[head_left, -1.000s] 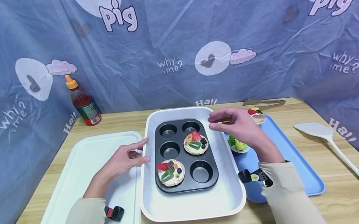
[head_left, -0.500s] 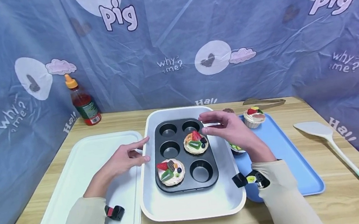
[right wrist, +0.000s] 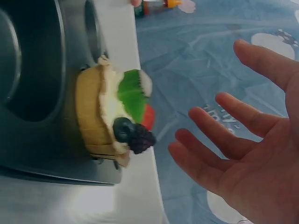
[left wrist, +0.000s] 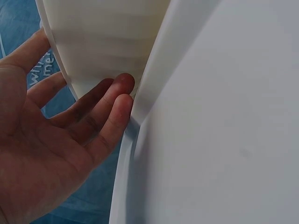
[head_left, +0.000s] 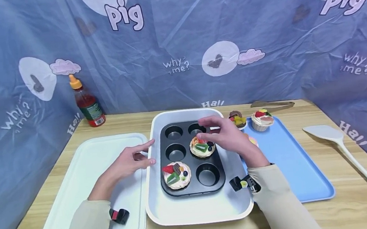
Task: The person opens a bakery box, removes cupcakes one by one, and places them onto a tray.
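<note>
A black muffin pan (head_left: 185, 130) lies inside a deep white bin (head_left: 201, 211). Two fruit-topped toy tarts sit in its cups: one tart (head_left: 177, 178) at the front left, another tart (head_left: 202, 149) in the right column's middle cup. Over that second tart hovers my right hand (head_left: 228, 135), its fingers loosely spread; the right wrist view shows a gap between the fingertips and the tart (right wrist: 91, 114). My left hand (head_left: 128, 163) is at the bin's left side, thumb and forefinger at the rim. In the left wrist view its fingers (left wrist: 112, 116) lie fairly straight against the wall.
Right of the bin is a blue tray (head_left: 288, 166) with a cream cupcake (head_left: 262, 121), a fruit-topped cup (head_left: 237, 119) and another treat partly behind my hand. A white tray (head_left: 76, 191) lies left. Around stand a sauce bottle (head_left: 92, 110), tongs (head_left: 272, 104) and a long spatula (head_left: 355, 157).
My right hand has moved left from beside the bin's right rim to over the right tart, uncovering more treats on the blue tray. The left hand stays put.
</note>
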Tool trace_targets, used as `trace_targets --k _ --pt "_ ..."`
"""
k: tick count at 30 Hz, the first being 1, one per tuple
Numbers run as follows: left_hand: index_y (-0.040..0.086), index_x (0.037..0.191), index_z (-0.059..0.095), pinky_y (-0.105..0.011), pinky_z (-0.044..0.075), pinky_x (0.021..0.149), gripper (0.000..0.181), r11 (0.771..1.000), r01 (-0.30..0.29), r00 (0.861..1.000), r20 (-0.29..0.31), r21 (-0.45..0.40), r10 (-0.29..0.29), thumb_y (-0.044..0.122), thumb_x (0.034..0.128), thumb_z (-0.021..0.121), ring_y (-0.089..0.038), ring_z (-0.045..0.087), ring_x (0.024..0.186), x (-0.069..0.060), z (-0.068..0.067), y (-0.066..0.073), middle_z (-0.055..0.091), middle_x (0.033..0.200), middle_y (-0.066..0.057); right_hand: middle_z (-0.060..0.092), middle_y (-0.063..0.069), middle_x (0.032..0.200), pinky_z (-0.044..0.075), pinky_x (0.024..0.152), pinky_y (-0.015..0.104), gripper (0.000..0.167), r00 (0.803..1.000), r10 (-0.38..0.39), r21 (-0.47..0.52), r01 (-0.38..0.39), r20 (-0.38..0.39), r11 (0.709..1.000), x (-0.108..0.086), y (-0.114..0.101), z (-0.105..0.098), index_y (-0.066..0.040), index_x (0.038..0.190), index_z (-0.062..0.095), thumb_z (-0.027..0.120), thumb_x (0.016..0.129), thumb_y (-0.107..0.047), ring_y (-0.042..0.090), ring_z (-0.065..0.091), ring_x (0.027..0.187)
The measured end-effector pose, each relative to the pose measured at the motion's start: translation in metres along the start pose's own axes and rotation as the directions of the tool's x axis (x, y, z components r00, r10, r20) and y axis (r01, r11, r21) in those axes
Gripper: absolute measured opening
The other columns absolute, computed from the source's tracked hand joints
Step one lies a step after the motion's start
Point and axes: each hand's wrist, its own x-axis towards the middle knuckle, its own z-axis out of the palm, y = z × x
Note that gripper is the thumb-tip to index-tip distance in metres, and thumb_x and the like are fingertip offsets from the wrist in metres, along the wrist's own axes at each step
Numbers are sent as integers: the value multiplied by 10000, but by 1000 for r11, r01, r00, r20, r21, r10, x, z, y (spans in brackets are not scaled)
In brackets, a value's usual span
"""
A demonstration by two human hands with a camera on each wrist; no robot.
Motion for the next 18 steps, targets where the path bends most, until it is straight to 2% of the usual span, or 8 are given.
trace_targets --k 7,12,18 --pt "137 1515 468 -299 510 728 710 1000 -3 1000 4 -1 3 292 896 780 -175 659 842 0 0 0 581 1286 -253 613 214 1365 457 1069 519 517 1000 -24 -41 24 5 999 4 10 10 6 1347 607 772 900 -194 396 555 1298" --pt "142 1514 473 -294 505 723 704 1000 1 1000 0 3 -1 284 896 780 -175 651 835 0 0 0 581 1284 -251 602 191 1399 473 1055 500 568 1000 14 -105 -11 24 994 5 12 9 -29 1380 598 787 884 -233 382 549 1316" --pt "136 1515 467 -289 508 727 710 1000 2 1000 -1 10 -2 290 897 779 -158 654 843 1 1 0 580 1286 -251 578 179 1434 461 1058 521 640 993 78 -194 -59 90 979 4 18 8 -70 1431 565 795 871 -278 372 537 1328"
